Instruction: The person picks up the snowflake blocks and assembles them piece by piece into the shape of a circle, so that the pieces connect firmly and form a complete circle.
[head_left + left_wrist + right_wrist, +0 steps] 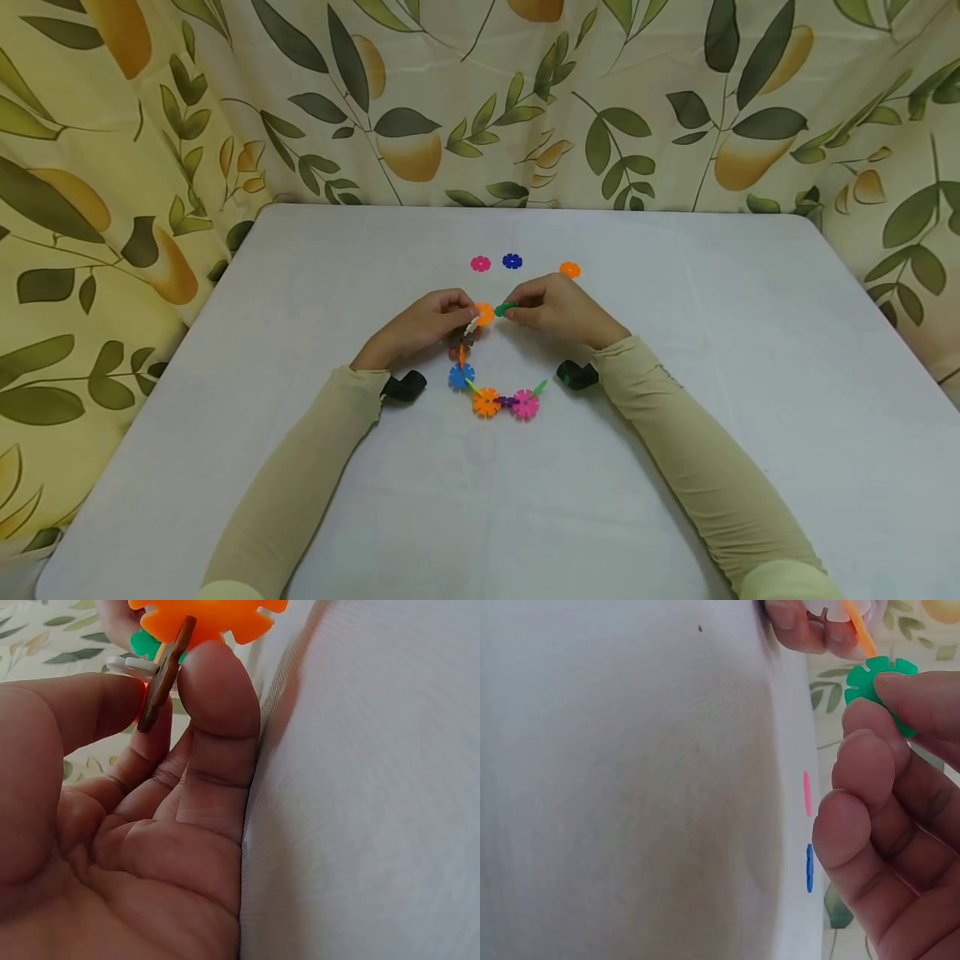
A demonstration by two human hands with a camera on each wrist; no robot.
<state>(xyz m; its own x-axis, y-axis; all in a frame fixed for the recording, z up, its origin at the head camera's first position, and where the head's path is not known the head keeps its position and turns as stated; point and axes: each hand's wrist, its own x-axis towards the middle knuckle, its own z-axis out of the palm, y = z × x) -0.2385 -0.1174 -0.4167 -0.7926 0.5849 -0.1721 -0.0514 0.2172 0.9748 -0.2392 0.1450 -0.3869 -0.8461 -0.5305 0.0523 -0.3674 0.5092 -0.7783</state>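
Note:
A curved chain of notched plastic interlocking discs, with a blue disc (462,377) and a pink disc (526,404) along it, lies on the white table. My left hand (427,325) pinches the chain near its upper end, around a brown disc (166,675) and a white disc (133,667). Just past those fingertips, an orange disc (484,314) sticks out at the chain's end. Between thumb and fingertips, my right hand (561,310) pinches a green disc (864,681). The green disc's notched edge is right at the orange disc's edge.
Beyond the hands lie a loose pink disc (481,263), a dark blue disc (512,261) and an orange disc (570,269). Black wrist devices (405,387) show beside both cuffs. A leaf-patterned curtain (465,100) hangs behind the table (750,333).

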